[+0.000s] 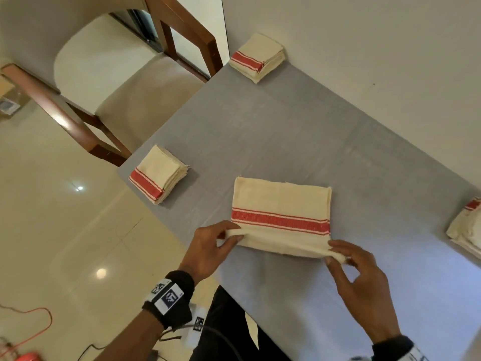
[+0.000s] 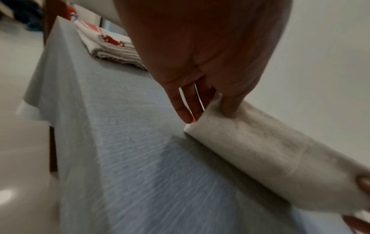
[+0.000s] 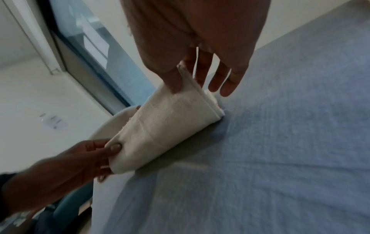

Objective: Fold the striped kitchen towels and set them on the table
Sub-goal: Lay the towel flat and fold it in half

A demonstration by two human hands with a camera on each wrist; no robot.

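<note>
A cream towel with a red stripe (image 1: 281, 204) lies folded into a rectangle on the grey table (image 1: 286, 131). Its near edge is lifted off the cloth. My left hand (image 1: 221, 239) pinches the near left corner, and my right hand (image 1: 338, 254) pinches the near right corner. In the left wrist view the towel (image 2: 260, 142) curls up from the table under my thumb. The right wrist view shows the same towel (image 3: 166, 126) held between both hands, with the left hand (image 3: 96, 152) at its far end.
Folded striped towels sit in stacks at the table's left edge (image 1: 158, 175), far corner (image 1: 256, 57) and right edge (image 1: 466, 227). A wooden chair (image 1: 125, 82) stands left of the table. A wall (image 1: 364, 48) runs along the table's far side. Cables lie on the floor (image 1: 31, 321).
</note>
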